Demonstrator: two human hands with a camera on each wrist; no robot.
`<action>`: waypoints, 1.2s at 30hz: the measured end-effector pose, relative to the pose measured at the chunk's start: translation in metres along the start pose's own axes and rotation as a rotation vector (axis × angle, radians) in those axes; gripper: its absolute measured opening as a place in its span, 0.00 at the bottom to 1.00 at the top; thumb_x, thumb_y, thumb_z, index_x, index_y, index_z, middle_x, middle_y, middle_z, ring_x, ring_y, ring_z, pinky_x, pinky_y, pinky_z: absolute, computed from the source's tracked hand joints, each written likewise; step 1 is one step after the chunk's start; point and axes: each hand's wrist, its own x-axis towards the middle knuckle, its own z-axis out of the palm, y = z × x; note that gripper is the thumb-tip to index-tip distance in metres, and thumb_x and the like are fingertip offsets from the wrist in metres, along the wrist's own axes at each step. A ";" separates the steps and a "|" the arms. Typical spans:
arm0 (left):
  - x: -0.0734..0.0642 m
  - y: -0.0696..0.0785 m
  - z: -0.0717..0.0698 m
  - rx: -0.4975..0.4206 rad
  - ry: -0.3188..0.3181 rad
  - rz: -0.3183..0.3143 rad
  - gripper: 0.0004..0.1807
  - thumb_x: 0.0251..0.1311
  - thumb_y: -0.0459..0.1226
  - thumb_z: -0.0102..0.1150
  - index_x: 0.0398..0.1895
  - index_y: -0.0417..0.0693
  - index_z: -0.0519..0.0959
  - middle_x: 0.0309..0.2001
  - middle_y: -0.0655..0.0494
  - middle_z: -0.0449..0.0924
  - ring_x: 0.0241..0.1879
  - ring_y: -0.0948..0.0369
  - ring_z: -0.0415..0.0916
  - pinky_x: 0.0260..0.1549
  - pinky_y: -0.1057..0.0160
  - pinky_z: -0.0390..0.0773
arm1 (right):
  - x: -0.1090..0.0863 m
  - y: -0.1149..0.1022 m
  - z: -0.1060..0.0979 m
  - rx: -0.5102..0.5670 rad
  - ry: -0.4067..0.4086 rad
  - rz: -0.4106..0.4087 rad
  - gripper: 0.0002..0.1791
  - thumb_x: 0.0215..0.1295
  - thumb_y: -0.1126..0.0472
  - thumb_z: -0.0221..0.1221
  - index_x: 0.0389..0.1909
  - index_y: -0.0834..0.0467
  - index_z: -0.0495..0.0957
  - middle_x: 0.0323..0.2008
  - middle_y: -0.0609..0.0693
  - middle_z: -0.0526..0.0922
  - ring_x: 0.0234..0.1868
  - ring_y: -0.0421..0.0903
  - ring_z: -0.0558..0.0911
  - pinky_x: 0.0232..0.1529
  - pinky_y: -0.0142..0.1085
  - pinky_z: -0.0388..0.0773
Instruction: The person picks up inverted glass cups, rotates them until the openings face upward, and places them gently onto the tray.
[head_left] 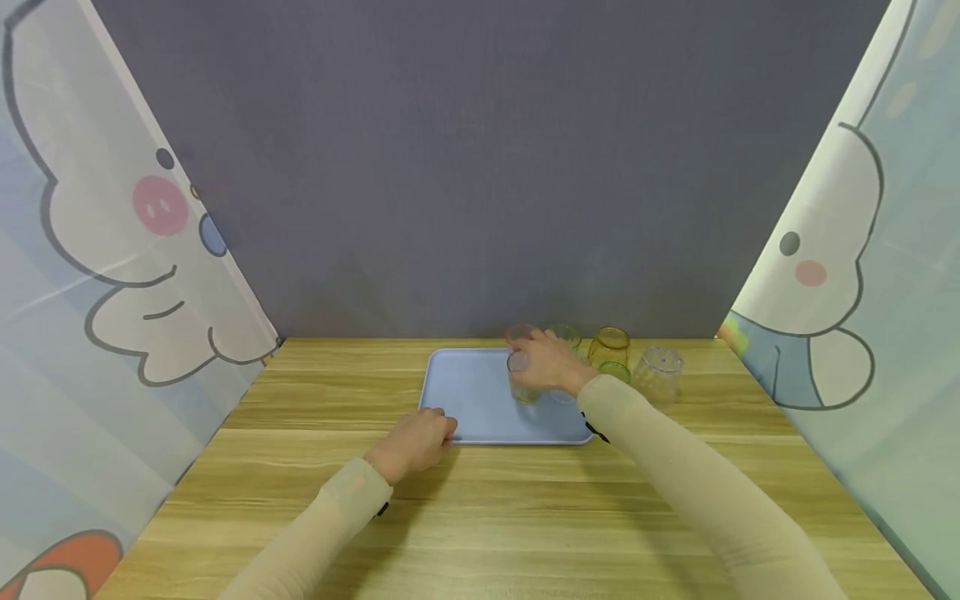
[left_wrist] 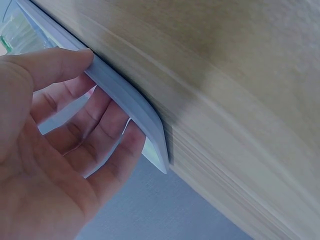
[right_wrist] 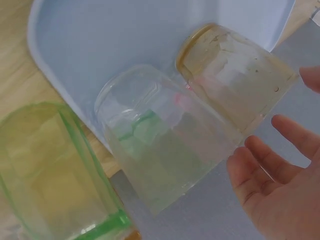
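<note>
A light blue tray (head_left: 468, 396) lies on the wooden table. My left hand (head_left: 417, 440) is at its front left corner, and in the left wrist view the thumb and fingers (left_wrist: 120, 162) pinch the tray's rim (left_wrist: 132, 102). My right hand (head_left: 551, 364) reaches over the tray's right part. Next to it, a pale amber glass (right_wrist: 235, 75) stands on the tray, with the thumb and relaxed fingers (right_wrist: 292, 135) spread near its upper edge. Beside that glass is a clear glass (right_wrist: 165, 135), also on the tray. A green-tinted glass (right_wrist: 55, 175) stands just off the tray.
Right of the tray stand an amber glass (head_left: 609, 343), a green-rimmed glass (head_left: 617, 372) and a clear glass (head_left: 660, 373). Behind my right hand, a pink-rimmed glass (head_left: 520, 332) and another green-rimmed glass (head_left: 566, 335) are partly hidden. A grey panel (head_left: 480, 183) rises behind the table.
</note>
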 end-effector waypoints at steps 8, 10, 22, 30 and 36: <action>0.000 0.000 -0.001 -0.012 -0.012 -0.006 0.14 0.62 0.31 0.67 0.22 0.50 0.74 0.25 0.58 0.71 0.26 0.62 0.69 0.24 0.62 0.71 | -0.008 0.002 -0.006 0.011 0.016 -0.041 0.34 0.66 0.47 0.59 0.72 0.55 0.71 0.68 0.62 0.70 0.65 0.64 0.70 0.62 0.60 0.69; 0.000 0.001 -0.002 -0.010 -0.013 -0.005 0.14 0.62 0.31 0.67 0.22 0.50 0.74 0.25 0.57 0.72 0.26 0.62 0.69 0.24 0.63 0.71 | -0.010 0.004 -0.008 0.009 0.031 -0.061 0.34 0.66 0.48 0.60 0.71 0.56 0.72 0.68 0.62 0.72 0.65 0.64 0.70 0.63 0.60 0.68; -0.001 0.003 -0.004 -0.022 -0.018 -0.008 0.13 0.63 0.31 0.66 0.23 0.49 0.75 0.25 0.56 0.73 0.26 0.62 0.70 0.24 0.62 0.71 | -0.030 0.019 -0.014 -0.004 0.060 -0.047 0.31 0.67 0.45 0.61 0.67 0.57 0.76 0.60 0.62 0.75 0.58 0.62 0.73 0.56 0.57 0.73; -0.001 0.002 -0.003 -0.025 -0.008 -0.003 0.14 0.62 0.30 0.67 0.22 0.50 0.74 0.25 0.56 0.73 0.26 0.61 0.71 0.23 0.62 0.72 | -0.040 0.035 -0.022 -0.050 0.069 -0.028 0.30 0.65 0.50 0.60 0.65 0.60 0.77 0.63 0.63 0.74 0.62 0.65 0.72 0.59 0.61 0.72; 0.000 0.000 -0.002 -0.031 0.001 0.003 0.14 0.62 0.30 0.67 0.21 0.49 0.74 0.24 0.57 0.72 0.25 0.63 0.68 0.23 0.63 0.70 | -0.049 0.044 -0.029 -0.047 0.064 -0.034 0.30 0.67 0.49 0.60 0.65 0.62 0.76 0.63 0.66 0.74 0.63 0.68 0.71 0.61 0.63 0.70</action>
